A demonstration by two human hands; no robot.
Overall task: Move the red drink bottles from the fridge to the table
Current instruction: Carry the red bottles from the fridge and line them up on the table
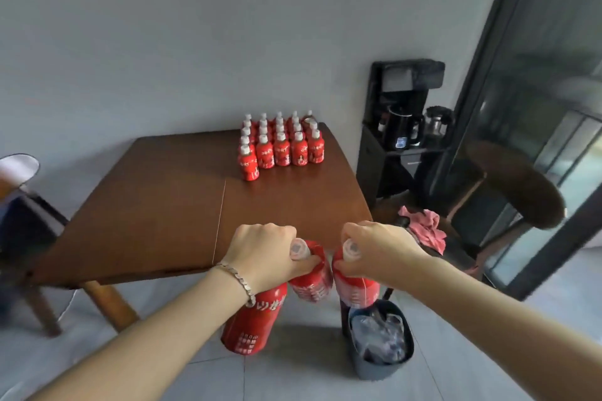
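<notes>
Several red drink bottles point(280, 143) with white caps stand in rows at the far right corner of the brown wooden table point(163, 205). My left hand point(267, 254) grips two red bottles by their necks: one point(252, 322) hangs low under my wrist, the other point(311, 283) beside it. My right hand point(378, 247) holds one red bottle point(356, 290) by its neck. All three held bottles hang in the air just in front of the table's near edge. The fridge is out of view.
A grey bin point(379, 338) lined with clear plastic stands on the floor below my right hand. A chair point(508, 192) with a pink cloth point(426, 228) is on the right, before a black stand with kettles point(404, 130). Another chair point(22, 221) is at the left.
</notes>
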